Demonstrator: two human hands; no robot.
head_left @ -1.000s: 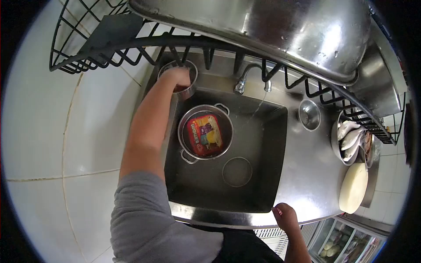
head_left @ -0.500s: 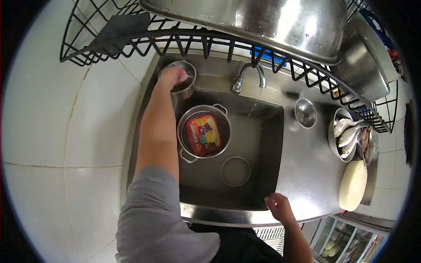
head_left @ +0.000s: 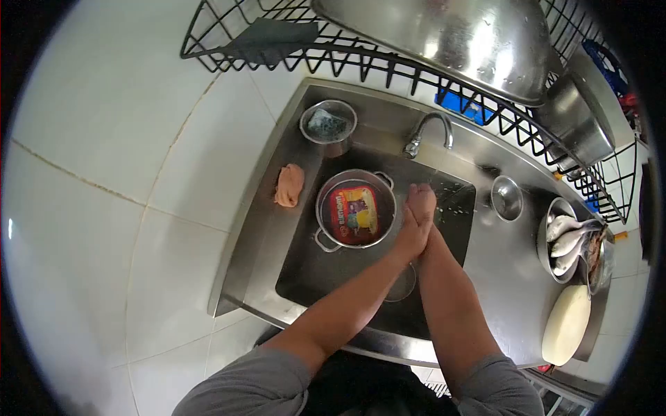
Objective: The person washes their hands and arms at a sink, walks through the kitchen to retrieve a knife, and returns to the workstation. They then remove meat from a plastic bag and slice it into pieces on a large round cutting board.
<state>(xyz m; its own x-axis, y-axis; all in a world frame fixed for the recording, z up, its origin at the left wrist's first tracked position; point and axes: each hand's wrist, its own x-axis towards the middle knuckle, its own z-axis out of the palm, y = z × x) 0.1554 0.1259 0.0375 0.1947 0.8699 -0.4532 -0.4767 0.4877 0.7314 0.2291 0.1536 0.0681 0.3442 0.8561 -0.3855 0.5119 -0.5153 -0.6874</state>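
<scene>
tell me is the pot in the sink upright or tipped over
Upright: the pot stands on the floor of the sink, open mouth facing up, with a red packet lying flat inside.

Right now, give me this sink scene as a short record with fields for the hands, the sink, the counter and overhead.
Hands: left hand and right hand pressed together over the sink, near the tap
In sink: steel pot holding a red packet
Sink rim: small steel cup; orange cloth
Counter, right: small bowl; bowl of fish
Overhead: wire rack
</scene>
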